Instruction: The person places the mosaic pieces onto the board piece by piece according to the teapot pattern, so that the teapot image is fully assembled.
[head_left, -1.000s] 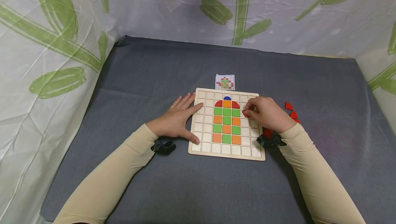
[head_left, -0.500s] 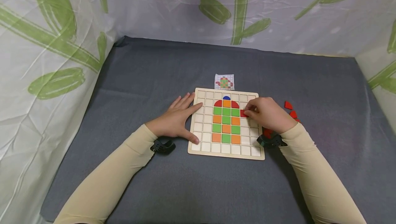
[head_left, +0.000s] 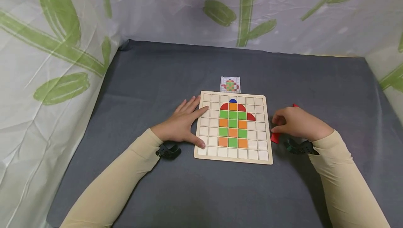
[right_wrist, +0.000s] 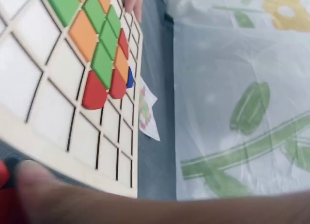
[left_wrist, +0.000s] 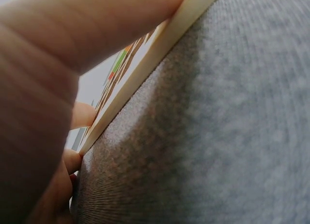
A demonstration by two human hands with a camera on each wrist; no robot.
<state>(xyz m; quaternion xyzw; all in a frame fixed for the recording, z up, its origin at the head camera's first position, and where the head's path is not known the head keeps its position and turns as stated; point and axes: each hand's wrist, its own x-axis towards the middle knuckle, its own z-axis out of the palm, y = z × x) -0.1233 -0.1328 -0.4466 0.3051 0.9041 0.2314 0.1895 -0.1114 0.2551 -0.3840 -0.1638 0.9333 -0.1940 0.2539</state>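
Observation:
A wooden grid board (head_left: 233,158) lies on the table with orange and green square tiles, red quarter-round tiles and a blue piece set into it. My left hand (head_left: 179,124) rests on the board's left edge, fingers spread; its thumb crosses the frame in the left wrist view. Right of the board, my right hand (head_left: 299,123) is low over loose red pieces (head_left: 275,138), fingers loosely bent; I see nothing held between them. The hand covers part of these pieces. One red quarter-round tile (head_left: 251,116) sits in a cell beside the green row, apart from both hands.
Touching or close to the board's far edge is a small printed card (head_left: 230,84) with a coloured grid pattern. Another red piece (head_left: 295,105) peeks out behind my right hand. Grey cloth (head_left: 176,189) covers the table; leaf-patterned white curtains (head_left: 176,14) hang behind and at the sides.
The right hand has placed the red quarter-round tile in the cell, let go, and moved right off the board to the loose red pieces. The left hand stays on the board.

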